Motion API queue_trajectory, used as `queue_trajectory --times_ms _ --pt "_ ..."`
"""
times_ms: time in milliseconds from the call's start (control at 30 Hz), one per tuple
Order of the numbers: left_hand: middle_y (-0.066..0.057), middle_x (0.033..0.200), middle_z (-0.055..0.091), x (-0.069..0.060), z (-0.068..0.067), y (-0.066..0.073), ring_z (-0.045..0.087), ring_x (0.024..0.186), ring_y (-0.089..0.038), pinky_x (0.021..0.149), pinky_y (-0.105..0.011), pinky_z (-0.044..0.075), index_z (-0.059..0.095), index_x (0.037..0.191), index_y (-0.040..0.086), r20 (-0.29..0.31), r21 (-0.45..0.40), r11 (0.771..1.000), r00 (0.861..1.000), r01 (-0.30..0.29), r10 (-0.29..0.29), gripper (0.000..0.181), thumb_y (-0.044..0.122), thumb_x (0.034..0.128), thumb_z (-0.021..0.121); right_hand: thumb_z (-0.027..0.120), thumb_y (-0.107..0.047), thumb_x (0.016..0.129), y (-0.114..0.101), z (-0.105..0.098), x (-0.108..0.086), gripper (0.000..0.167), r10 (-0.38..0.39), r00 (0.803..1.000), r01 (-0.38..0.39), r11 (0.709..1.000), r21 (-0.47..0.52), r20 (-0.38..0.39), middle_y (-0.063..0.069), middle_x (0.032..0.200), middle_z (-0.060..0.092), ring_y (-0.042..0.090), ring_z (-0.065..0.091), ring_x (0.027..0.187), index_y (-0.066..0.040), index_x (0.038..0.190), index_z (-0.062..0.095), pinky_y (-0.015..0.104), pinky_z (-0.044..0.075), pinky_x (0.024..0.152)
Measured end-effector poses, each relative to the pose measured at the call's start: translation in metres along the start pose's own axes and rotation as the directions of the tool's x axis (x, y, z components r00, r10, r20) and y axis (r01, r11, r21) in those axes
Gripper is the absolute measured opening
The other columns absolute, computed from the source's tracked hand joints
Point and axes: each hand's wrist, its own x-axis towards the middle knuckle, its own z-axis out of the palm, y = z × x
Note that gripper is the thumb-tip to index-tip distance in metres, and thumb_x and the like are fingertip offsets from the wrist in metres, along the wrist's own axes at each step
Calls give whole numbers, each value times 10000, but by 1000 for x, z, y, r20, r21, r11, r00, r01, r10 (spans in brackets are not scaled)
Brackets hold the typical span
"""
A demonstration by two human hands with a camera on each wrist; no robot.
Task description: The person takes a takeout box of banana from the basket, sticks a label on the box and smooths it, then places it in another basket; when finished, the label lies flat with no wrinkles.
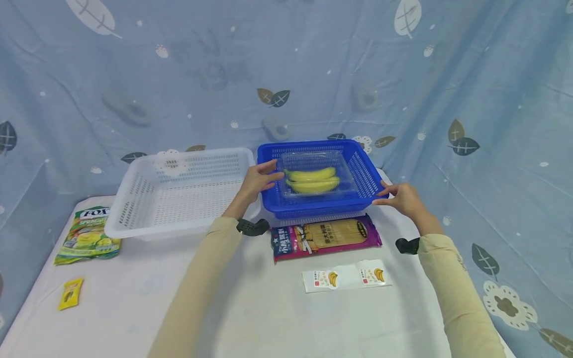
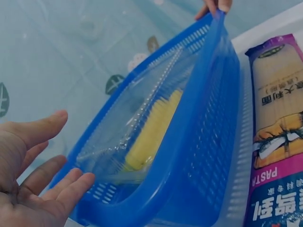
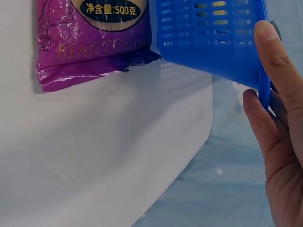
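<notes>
Bananas [image 1: 313,186] lie side by side in a clear box [image 1: 345,173], probably to keep them together, and the box sits inside a blue basket [image 1: 322,210] at the far side of a white tabletop [image 1: 268,318]. A person's hands are at opposite ends of that basket, likely to manage it evenly from both sides. The right hand [image 1: 405,199] has a closed grip: thumb and fingers pinch the rim near the front right corner. The left hand [image 1: 257,181] has a wide, relaxed grip, fingers apart and holding nothing, at the left rim; whether its fingertips touch cannot be told. So the blue basket lies between the two grips, caught at its right end only, with the box nearer the left grip. A white basket [image 1: 179,227] stands just to the left. Pasta [image 1: 329,236] lies just in front, then banana labels [image 1: 346,276], perhaps set there for easy reach.
</notes>
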Motion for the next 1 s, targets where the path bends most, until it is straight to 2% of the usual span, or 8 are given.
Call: queue_trajectory --times_ms 133,400,633,733,833,900,1000 --pt "-138 1467 428 5 3 -1 503 1262 -262 995 -378 470 464 1427 128 -27 5 1000 1000 16 -16 590 121 887 699 767 -241 823 0 0 0 392 4 1000 -4 1000 2 3 237 1420 377 516 321 1306 90 1018 694 536 435 959" --pt "-151 1476 410 12 12 2 444 1311 -277 1020 -389 447 465 1425 117 -75 -2 1000 997 14 -15 602 126 876 713 764 -218 831 2 0 1 364 -5 1000 5 1000 13 -7 230 1413 396 509 312 1316 85 1019 696 474 419 861" --pt "-89 1478 426 18 25 -5 377 1363 -230 1095 -430 354 466 1427 142 -132 76 997 991 -2 12 645 243 854 745 773 -213 821 0 1 0 323 8 1000 -8 1000 12 -12 219 1419 397 498 317 1317 66 971 708 453 439 847" --pt "-54 1494 405 21 30 -10 349 1380 -195 1115 -406 327 451 1437 158 -157 46 999 987 -15 22 661 240 852 748 771 -202 823 1 2 0 322 14 1000 -14 1000 25 -12 217 1422 393 495 313 1321 68 987 706 493 447 947" --pt "-46 1506 387 23 36 -15 324 1394 -194 1112 -376 333 434 1445 139 -182 14 998 982 -53 55 658 199 863 735 769 -193 824 2 2 0 328 23 1000 -22 999 38 -14 214 1426 387 490 304 1328 73 1004 702 549 392 1027" --pt "-51 1508 382 24 39 -18 306 1402 -202 1114 -363 331 428 1445 113 -198 -2 996 977 -84 82 652 169 868 727 769 -192 822 2 2 0 333 30 999 -29 999 46 -15 212 1430 384 488 302 1331 74 1011 700 569 365 1036" --pt "-42 1514 373 25 45 -22 279 1414 -207 1120 -368 320 419 1450 106 -217 -13 995 972 -99 94 662 167 868 727 772 -204 817 2 3 0 346 39 999 -38 998 49 -16 205 1436 381 484 300 1335 70 1016 699 567 358 1043"
